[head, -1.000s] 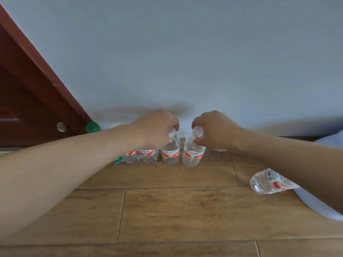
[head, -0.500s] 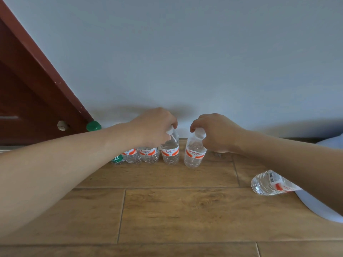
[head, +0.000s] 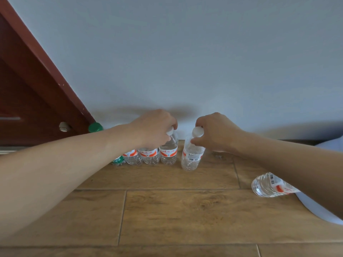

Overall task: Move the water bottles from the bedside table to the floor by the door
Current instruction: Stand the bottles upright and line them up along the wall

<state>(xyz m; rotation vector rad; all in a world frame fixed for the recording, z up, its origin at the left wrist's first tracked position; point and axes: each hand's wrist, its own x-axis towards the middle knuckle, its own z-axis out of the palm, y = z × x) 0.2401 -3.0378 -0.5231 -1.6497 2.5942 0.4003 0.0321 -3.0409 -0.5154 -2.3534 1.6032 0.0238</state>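
A domestic room is suggested. A wood-look tiled floor (head: 185, 210) is seen below the gripped bottle caps, a plain pale wall (head: 185, 62) behind them, and a dark red panelled door (head: 27, 101) to their left.

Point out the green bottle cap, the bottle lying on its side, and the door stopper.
green bottle cap (head: 95, 127), head view, top of cap.
lying bottle (head: 264, 186), head view, clear ribbed body.
door stopper (head: 64, 126), head view, rounded end.

Pale blue-grey wall (head: 185, 52) above wood-look floor tiles (head: 167, 216), dark red-brown door (head: 27, 89) at left.
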